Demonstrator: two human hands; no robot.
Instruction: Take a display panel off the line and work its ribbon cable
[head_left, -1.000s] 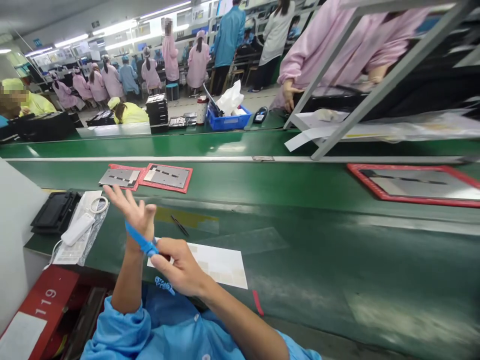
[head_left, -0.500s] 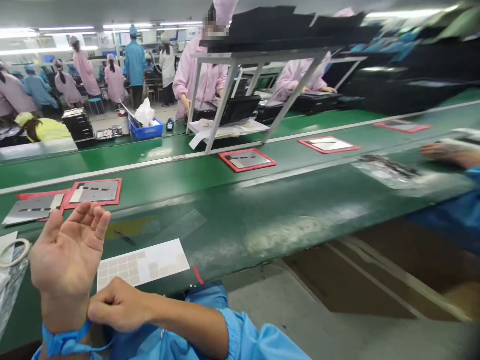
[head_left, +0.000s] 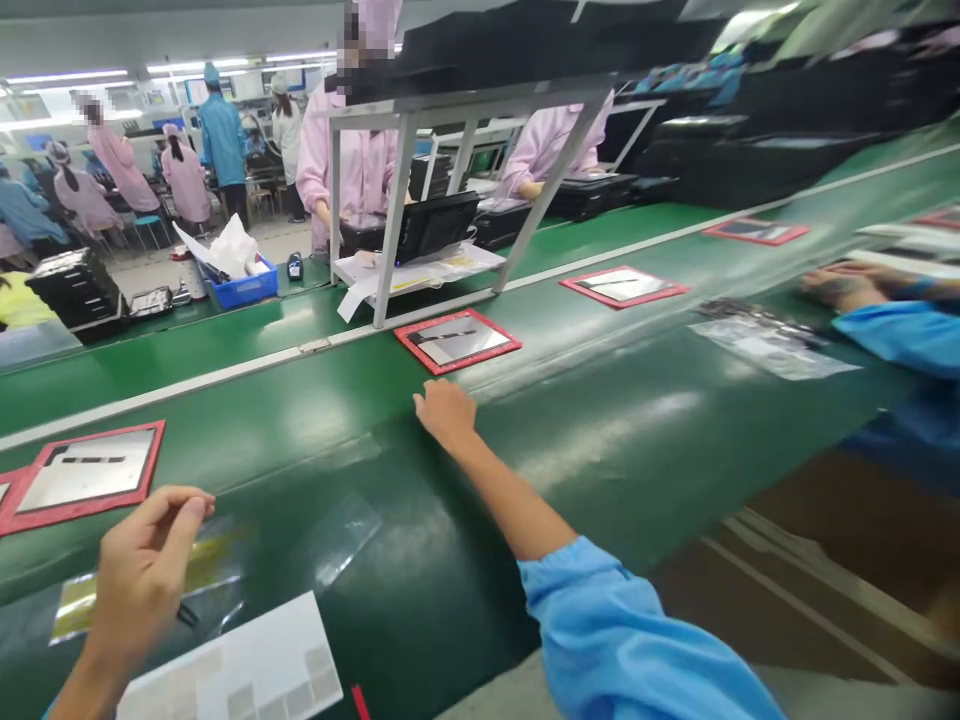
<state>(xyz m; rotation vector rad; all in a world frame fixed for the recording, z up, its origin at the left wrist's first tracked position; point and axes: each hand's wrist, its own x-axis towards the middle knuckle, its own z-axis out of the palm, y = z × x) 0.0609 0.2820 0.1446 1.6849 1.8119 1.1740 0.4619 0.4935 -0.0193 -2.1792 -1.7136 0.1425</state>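
Note:
My left hand (head_left: 142, 575) is raised over the near left of the bench, thumb and fingertips pinched together; anything between them is too small to see. Below it lie a white sheet of pale square stickers (head_left: 259, 665), a clear film with a yellow band (head_left: 75, 605) and dark tweezers (head_left: 187, 614), partly hidden. My right hand (head_left: 448, 412) reaches forward with curled fingers, their inside hidden from me. It is just short of a red-framed tray (head_left: 427, 365) bearing a grey flat panel (head_left: 469, 345), apart from it. Another red-framed panel (head_left: 90, 470) lies beyond my left hand.
More red-framed panels (head_left: 622, 285) lie along the green belt (head_left: 300, 400). A metal stand (head_left: 394, 220) with a dark screen rises behind it. At right, a co-worker's hands (head_left: 847, 285) are near plastic bags (head_left: 772, 345). A blue bin (head_left: 244, 285) stands at the back.
My right hand has left my left wrist and stretched forward to the red-framed tray. My left hand has turned from open palm to a pinch. The nearby trays have shifted left in view.

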